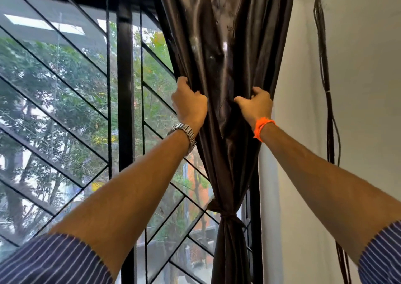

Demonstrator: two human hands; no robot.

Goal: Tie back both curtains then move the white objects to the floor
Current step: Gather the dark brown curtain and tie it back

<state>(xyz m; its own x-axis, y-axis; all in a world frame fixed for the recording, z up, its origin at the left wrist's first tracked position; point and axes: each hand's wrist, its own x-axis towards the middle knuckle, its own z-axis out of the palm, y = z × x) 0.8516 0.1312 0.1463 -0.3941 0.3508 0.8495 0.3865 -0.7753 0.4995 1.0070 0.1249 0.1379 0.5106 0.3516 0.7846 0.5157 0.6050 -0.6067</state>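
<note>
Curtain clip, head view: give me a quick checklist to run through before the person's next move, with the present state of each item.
1. Curtain gathered into a bunch: ok.
2. Left hand gripping the window-side edge: ok.
3. Right hand gripping the wall-side edge: ok.
4. Tie knotted around the curtain lower down: ok.
5. Cables on the wall hang apart from the curtain: ok.
6. Second curtain tied back: cannot tell, out of view.

1 curtain point(225, 67), 1 tie point(227, 215), 2 hands, 1 watch point(184, 132), 1 orange wristband point(262, 126).
</note>
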